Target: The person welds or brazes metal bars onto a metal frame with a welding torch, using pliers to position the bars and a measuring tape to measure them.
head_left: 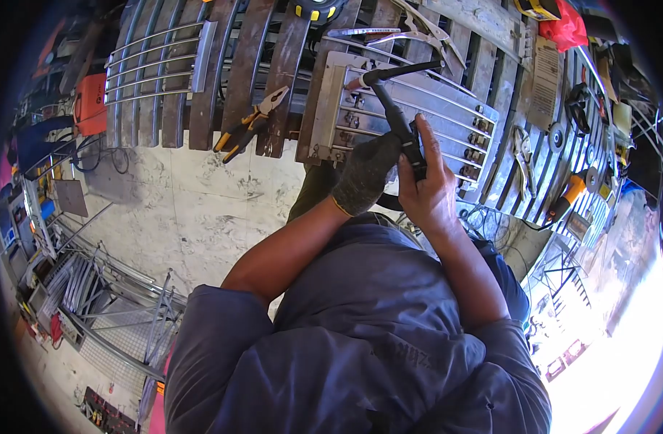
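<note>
A black TIG welding torch (394, 108), with a long back cap and a reddish nozzle, is held up over the metal jig plate (321, 108). My left hand (371, 170), in a dark work glove, is closed around the lower handle. My bare right hand (429, 184) grips the handle's end from the other side, thumb and fingers against it. Thin parallel metal rods (425, 110) lie across the plate beneath the torch, held along its sides by small blocks. The palms and parts of the fingers are hidden.
Pliers (253, 123) with yellow-black handles lie on the slatted bench (234, 79) to the left, below a finished-looking rod rack (158, 61). Locking clamps (425, 32) lie behind the plate. An orange angle grinder (567, 195) and locking pliers (522, 155) are at the right.
</note>
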`<state>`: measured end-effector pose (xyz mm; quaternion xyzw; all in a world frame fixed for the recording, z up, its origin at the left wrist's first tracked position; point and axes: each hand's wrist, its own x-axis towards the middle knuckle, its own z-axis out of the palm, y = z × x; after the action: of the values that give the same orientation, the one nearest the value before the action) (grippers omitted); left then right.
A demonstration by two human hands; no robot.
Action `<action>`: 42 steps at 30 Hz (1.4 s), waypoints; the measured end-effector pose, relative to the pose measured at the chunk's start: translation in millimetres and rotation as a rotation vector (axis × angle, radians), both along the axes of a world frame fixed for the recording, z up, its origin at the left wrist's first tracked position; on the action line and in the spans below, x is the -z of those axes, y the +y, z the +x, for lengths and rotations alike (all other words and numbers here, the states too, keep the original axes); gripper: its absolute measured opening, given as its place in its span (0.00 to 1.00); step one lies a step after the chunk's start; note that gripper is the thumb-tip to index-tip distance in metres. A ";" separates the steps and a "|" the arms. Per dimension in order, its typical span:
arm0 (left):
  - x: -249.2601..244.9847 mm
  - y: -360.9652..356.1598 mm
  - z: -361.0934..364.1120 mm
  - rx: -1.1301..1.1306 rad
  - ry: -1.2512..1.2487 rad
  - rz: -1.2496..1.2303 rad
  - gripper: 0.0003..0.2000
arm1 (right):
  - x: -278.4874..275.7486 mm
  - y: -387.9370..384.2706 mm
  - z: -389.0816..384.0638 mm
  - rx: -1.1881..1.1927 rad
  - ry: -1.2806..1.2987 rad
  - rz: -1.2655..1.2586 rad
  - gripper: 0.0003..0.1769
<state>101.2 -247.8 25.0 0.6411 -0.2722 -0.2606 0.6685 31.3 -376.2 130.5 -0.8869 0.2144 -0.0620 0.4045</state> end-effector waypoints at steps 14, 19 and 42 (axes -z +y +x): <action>-7.9 -5.6 -2.8 -0.076 0.470 -0.097 0.18 | -0.7 2.1 6.2 -0.003 -0.001 -0.013 0.42; -2.4 -5.7 -5.4 -0.095 0.280 -0.111 0.17 | -0.6 3.5 7.4 0.002 0.007 -0.032 0.42; -26.7 -3.3 10.9 0.006 0.692 -0.074 0.16 | 1.4 -0.5 9.5 -0.079 -0.060 -0.109 0.41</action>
<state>112.2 -251.0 51.7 0.4892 -0.0404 -0.4544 0.7433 40.8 -376.7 129.2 -0.9131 0.1633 -0.0839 0.3641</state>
